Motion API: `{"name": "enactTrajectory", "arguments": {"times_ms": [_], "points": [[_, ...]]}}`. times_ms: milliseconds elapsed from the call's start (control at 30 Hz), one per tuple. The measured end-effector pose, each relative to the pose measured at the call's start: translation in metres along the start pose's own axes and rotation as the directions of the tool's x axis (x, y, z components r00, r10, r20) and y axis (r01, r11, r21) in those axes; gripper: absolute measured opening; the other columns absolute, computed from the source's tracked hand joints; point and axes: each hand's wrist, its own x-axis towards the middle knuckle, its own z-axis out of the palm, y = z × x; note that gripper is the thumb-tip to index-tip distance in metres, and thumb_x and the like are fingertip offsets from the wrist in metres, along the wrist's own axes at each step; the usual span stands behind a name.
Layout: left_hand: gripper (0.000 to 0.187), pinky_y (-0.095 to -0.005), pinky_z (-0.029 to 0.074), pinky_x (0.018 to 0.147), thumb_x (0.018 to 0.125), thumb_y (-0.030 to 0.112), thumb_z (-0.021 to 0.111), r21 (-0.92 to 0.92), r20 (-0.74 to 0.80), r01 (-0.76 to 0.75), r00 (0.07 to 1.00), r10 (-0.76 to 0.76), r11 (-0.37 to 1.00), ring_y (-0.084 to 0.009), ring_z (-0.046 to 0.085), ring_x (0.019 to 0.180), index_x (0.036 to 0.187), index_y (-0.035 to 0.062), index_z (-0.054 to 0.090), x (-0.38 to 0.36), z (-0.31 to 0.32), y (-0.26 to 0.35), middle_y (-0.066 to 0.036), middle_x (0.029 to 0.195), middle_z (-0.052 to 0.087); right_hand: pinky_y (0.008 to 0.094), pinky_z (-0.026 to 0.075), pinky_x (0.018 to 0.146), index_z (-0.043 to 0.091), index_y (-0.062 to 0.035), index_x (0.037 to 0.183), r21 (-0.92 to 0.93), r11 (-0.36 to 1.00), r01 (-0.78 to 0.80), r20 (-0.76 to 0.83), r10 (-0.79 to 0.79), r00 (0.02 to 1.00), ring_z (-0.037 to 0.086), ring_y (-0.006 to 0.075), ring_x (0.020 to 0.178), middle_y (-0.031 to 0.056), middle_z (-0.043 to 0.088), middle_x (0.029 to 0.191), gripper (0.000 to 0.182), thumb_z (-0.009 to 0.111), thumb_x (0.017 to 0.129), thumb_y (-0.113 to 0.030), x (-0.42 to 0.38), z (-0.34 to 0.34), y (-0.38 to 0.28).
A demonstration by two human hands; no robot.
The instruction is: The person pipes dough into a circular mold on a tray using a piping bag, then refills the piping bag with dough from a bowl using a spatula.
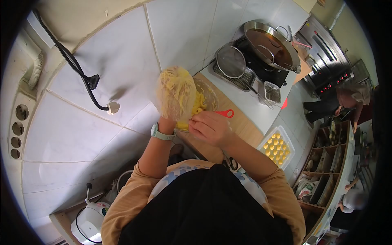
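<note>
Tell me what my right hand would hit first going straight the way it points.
Probably the smeared plastic over your left hand; your right hand seems to touch its edge, though depth there is unclear.

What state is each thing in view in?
Left hand: raised, fingers hidden
Plastic bag: yellow-smeared, over left hand
Right hand: bare, pinching bag's edge
Bowl: uncovered, holding yellow mixture
Pan: uncovered, holding brown liquid
Strainer: unheld, lying beside pan
White tray: uncovered, holding yellow pieces
Plug: dangling, unplugged
Sockets: unused

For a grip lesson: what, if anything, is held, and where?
The right hand pinches a clear, yellow-smeared plastic bag by its lower edge; the left hand's grip inside is unclear.
</note>
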Motion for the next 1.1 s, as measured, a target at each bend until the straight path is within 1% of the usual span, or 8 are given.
{"name": "enactTrajectory", "arguments": {"times_ms": [233,333,433,500,600,700,933,1100], "points": [[0.04,-0.0295,0.043,0.094,0.091,0.018,0.055,0.066,0.146,-0.009,0.989,0.0,0.998,-0.0182,0.049,0.114,0.128,0.0043,0.044,-0.005,-0.011,-0.01,-0.008,0.124,0.052,0.03,0.051,0.056,0.059,-0.0028,0.079,0.156,0.983,0.091,0.057,-0.101,0.993,0.061,0.0243,0.066,0.0084,0.06,0.077,0.018,0.072,0.066,-0.001,-0.014,-0.004,0.011],[0.038,-0.0307,0.046,0.092,0.092,0.015,0.053,0.252,0.226,0.061,0.967,-0.12,0.966,-0.0195,0.052,0.111,0.127,0.0026,0.045,0.007,-0.024,-0.009,-0.01,0.121,0.053,0.0349,0.05,0.062,0.058,-0.003,0.08,0.311,0.896,-0.317,0.266,0.238,0.934,0.059,0.0267,0.067,0.0097,0.059,0.076,0.014,0.068,0.07,-0.006,-0.01,-0.015,0.007],[0.037,-0.0319,0.05,0.088,0.091,0.01,0.052,-0.665,0.177,0.344,0.935,-0.307,0.663,-0.0205,0.056,0.106,0.126,0.0006,0.045,0.0,-0.021,-0.005,-0.011,0.118,0.054,0.0399,0.047,0.071,0.059,-0.0055,0.08,-0.144,0.909,-0.391,0.041,0.4,0.916,0.058,0.0283,0.07,0.0093,0.059,0.074,0.009,0.063,0.077,-0.012,-0.006,-0.026,0.041],[0.042,-0.0287,0.051,0.084,0.087,0.009,0.059,-0.328,0.128,0.277,0.96,-0.248,0.903,-0.0175,0.057,0.101,0.126,0.0004,0.045,0.006,-0.019,0.007,-0.01,0.115,0.056,0.0429,0.045,0.079,0.061,-0.0055,0.083,-0.453,0.817,-0.356,0.168,0.471,0.866,0.059,0.0296,0.077,0.0097,0.062,0.076,0.015,0.058,0.082,-0.02,-0.035,-0.026,0.071],[0.042,-0.0286,0.051,0.084,0.088,0.007,0.056,-0.389,0.139,0.299,0.954,-0.266,0.871,-0.018,0.058,0.101,0.127,-0.0002,0.043,0.015,-0.007,0.027,-0.011,0.116,0.055,0.0427,0.047,0.076,0.065,-0.0042,0.086,-0.753,0.573,-0.323,0.504,0.818,0.276,0.062,0.0305,0.081,0.0122,0.065,0.082,0.025,0.054,0.086,-0.027,-0.068,-0.015,0.082],[0.042,-0.0299,0.051,0.087,0.089,0.005,0.053,-0.443,0.157,0.283,0.959,-0.237,0.851,-0.0197,0.058,0.102,0.129,-0.0007,0.041,0.012,-0.007,0.024,-0.012,0.117,0.055,0.043,0.049,0.073,0.067,-0.0023,0.086,-0.712,0.565,-0.418,0.615,0.788,0.018,0.064,0.0315,0.085,0.0155,0.066,0.086,0.029,0.054,0.085,-0.029,-0.068,-0.002,0.076],[0.038,-0.0362,0.052,0.089,0.092,0.007,0.048,-0.455,0.248,0.343,0.935,-0.252,0.822,-0.0238,0.057,0.108,0.129,-0.0014,0.04,-0.008,-0.059,-0.046,-0.016,0.121,0.053,0.0416,0.052,0.068,0.067,-0.0013,0.085,-0.689,0.635,-0.348,0.583,0.772,0.254,0.065,0.0345,0.082,0.0178,0.066,0.087,0.019,0.056,0.08,-0.016,-0.015,-0.01,0.058],[0.039,-0.0336,0.053,0.087,0.09,0.006,0.051,0.207,0.192,0.157,0.961,-0.197,0.966,-0.0228,0.057,0.107,0.127,-0.0015,0.041,-0.013,-0.057,-0.04,-0.015,0.121,0.053,0.0396,0.051,0.059,0.066,0.002,0.075,-0.615,0.649,-0.447,0.581,0.757,0.3,0.064,0.0333,0.069,0.0195,0.064,0.075,0.022,0.061,0.078,-0.019,-0.047,0.002,0.079]]}}
